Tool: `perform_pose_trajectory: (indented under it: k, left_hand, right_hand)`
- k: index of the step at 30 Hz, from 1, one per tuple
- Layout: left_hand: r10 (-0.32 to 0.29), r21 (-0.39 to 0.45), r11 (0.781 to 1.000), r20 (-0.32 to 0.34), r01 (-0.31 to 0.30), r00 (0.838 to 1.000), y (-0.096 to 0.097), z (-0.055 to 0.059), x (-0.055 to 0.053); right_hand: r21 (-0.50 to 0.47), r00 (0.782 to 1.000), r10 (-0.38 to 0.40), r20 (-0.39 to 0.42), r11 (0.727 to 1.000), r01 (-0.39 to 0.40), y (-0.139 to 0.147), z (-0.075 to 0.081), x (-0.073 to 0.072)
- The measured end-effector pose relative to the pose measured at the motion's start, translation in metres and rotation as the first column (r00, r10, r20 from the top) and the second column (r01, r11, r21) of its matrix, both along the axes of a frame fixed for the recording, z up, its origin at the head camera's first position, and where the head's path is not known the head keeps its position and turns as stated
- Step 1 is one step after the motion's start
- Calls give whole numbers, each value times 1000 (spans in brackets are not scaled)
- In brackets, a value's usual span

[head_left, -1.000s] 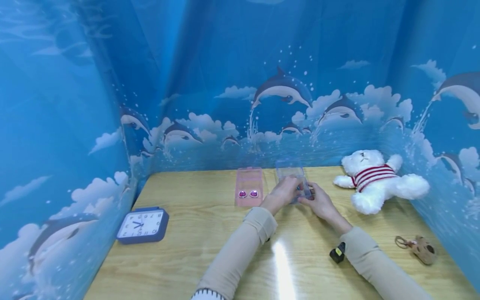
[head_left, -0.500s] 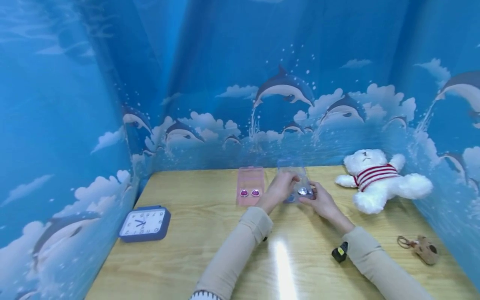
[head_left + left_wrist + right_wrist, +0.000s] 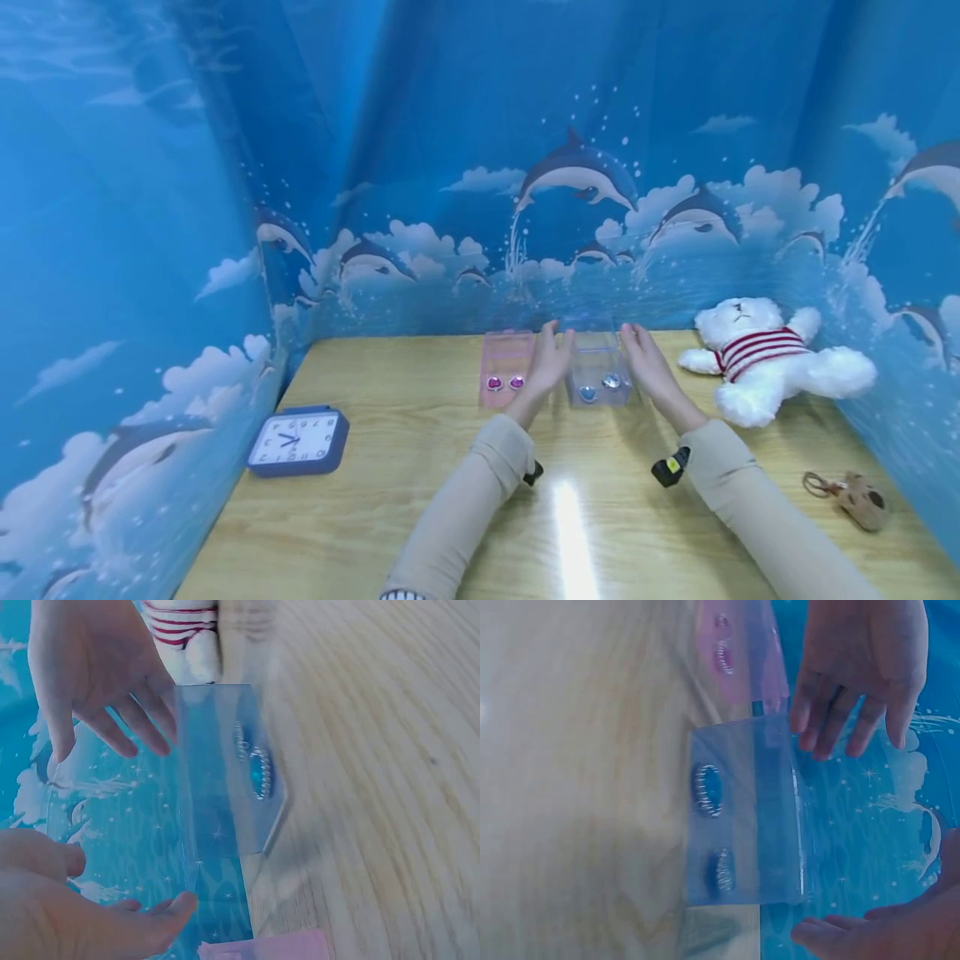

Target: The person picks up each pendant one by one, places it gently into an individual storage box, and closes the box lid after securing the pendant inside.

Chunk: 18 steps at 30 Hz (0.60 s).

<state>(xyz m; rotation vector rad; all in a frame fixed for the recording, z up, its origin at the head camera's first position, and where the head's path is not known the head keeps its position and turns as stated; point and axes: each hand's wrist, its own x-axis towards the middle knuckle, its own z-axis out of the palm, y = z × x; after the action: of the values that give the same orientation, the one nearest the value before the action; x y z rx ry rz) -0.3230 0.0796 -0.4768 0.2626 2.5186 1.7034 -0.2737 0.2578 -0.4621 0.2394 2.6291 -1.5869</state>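
Note:
A clear blue plastic box (image 3: 600, 396) stands on the table with its see-through lid (image 3: 587, 325) raised at the back. Inside lie two jewel pieces with beaded silver edges, a blue one (image 3: 588, 393) and a silvery one (image 3: 611, 381). My left hand (image 3: 550, 364) is at the box's left side, fingers extended and holding nothing. On the other side, my right hand (image 3: 651, 364) has its fingers straight too, palm toward the box. The right wrist view shows the box (image 3: 772, 817) between both hands. A pink box (image 3: 506, 343) with two magenta jewels (image 3: 494, 383) sits just left of my left hand.
A white teddy bear (image 3: 765, 362) in a striped sweater lies at the back right. The brown keychain (image 3: 861, 502) is near the right edge, and a blue clock (image 3: 298, 442) is on the left. A dolphin-print curtain (image 3: 420, 167) encloses the table (image 3: 420, 467).
Both hands have come out of the blue box and spread to its two sides, their fingers straightening. The two jewel pieces inside are now uncovered.

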Motion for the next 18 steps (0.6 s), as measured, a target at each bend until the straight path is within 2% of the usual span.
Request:
perform_pose_trajectory:
  k: [4,7,10,18]
  left_hand:
    - [12,115,993,159,-30,987,0,4,1]
    - [-6,150,988,229,-29,973,0,7,4]
    - [-29,171,985,254,-16,967,1,8,5]
    - [-18,221,975,255,-40,967,2,7,2]
  right_hand:
    - [-29,999,24,33,999,-23,-1,5,-12]
    - [-44,997,45,68,998,-42,-1,5,-15]
    - [-57,995,54,79,997,-50,-2,6,-14]
    - [-120,996,58,67,992,-50,-2,2,-13]
